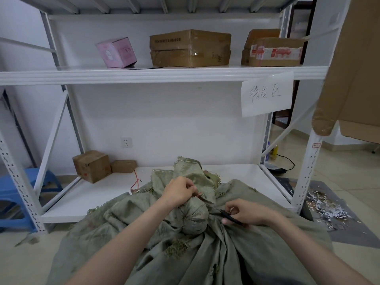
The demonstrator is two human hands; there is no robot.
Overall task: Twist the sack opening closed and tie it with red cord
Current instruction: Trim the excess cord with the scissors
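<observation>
— What does the sack (205, 233) look like?
— Grey-green, frayed, its neck bunched, lying on the floor against the bottom shelf (86, 194).
— And the hands?
— The left hand (178, 192) pinches red cord (136, 179) (loose end trails left); right hand (242, 212) grips scissors (228, 217). Bare shelf beyond.

green woven sack (195, 243) slumped on floor, neck twisted into a bunched knot, frayed mouth flopped onto low shelf. red cord (136, 182) trails left on shelf.
</observation>
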